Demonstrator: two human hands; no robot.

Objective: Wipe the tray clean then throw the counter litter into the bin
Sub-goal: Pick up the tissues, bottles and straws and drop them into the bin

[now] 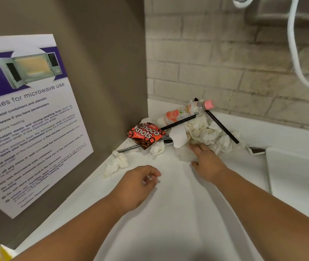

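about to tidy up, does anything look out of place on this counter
Litter is heaped in the counter corner: crumpled tissues, a Choco Knots wrapper, a pink-capped bottle on its side and two black straws across the pile. A stray tissue lies apart.

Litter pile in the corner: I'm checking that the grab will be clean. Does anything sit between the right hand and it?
Nothing visible does. The right hand lies open with its fingertips at the near edge of the crumpled tissues, and only bare counter lies beside it.
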